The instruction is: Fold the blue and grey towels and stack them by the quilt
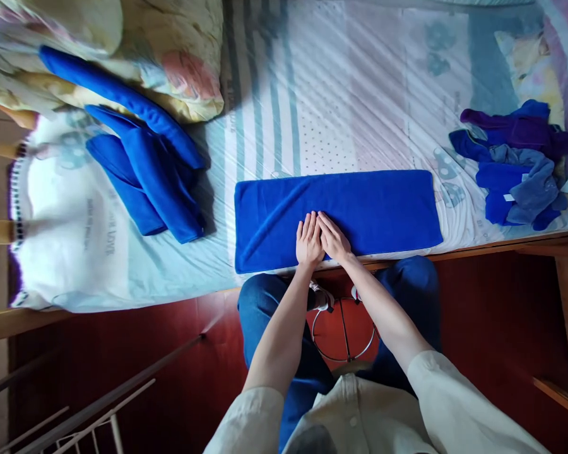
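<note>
A blue towel, folded into a long rectangle, lies along the near edge of the bed. A diagonal crease or fold runs across its left part. My left hand rests flat on the middle of the towel, fingers stretched out and pointing away from me. Right beside it, my right hand also lies flat, its fingers slanting to the left and touching the left hand. Neither hand grips anything.
Rolled or folded blue cloths lie on the left, beside a yellowish quilt and a white pillow. Crumpled blue, purple and grey cloths sit at the right. A metal rack stands at lower left.
</note>
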The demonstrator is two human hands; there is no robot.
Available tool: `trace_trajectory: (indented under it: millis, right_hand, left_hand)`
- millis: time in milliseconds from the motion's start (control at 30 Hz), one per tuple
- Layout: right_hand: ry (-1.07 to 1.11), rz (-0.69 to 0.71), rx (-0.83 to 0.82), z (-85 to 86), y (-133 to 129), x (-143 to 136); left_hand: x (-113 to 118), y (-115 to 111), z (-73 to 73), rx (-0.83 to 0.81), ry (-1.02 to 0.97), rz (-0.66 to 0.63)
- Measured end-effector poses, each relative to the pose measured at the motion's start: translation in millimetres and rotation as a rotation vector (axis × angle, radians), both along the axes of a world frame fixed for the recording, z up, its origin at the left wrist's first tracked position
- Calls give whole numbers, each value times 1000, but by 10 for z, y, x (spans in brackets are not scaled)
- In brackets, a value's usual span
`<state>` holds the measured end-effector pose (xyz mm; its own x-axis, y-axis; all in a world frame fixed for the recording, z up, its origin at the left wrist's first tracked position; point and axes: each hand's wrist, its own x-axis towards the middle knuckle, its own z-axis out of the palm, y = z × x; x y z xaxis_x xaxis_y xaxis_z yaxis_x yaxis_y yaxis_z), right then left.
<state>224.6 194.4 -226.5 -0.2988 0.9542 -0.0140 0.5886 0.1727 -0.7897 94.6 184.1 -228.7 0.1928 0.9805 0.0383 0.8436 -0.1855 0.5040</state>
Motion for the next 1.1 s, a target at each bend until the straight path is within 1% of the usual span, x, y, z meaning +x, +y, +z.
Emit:
trace_trajectory:
  millis: [133, 267, 400, 500, 600, 867, 967, 1100]
  right_hand:
    - [-8, 16, 12, -27, 14, -23]
    - [1, 32, 39, -33, 43, -25]
    - [-13, 78, 52, 23, 64, 150]
    - [-55, 79, 75, 79, 58, 401]
    - [-93, 44, 91, 114, 43, 674]
    - [-196, -92, 88, 112, 80, 1361]
    - [-257, -167, 92, 114, 104, 1706]
    - [-366, -256, 96, 144, 101, 2254]
  left_hand:
    - [-9, 25, -17, 13, -82, 41]
    - [-14, 40, -7, 6, -109, 56]
    - [-4, 51, 18, 2, -124, 74]
    - [16, 53, 47, -10, -128, 100]
    - [31, 51, 74, -15, -128, 116]
    - [23, 46, 76, -28, -150, 120]
    - [18, 43, 59, -14, -143, 120]
    - [6, 40, 42, -15, -137, 109]
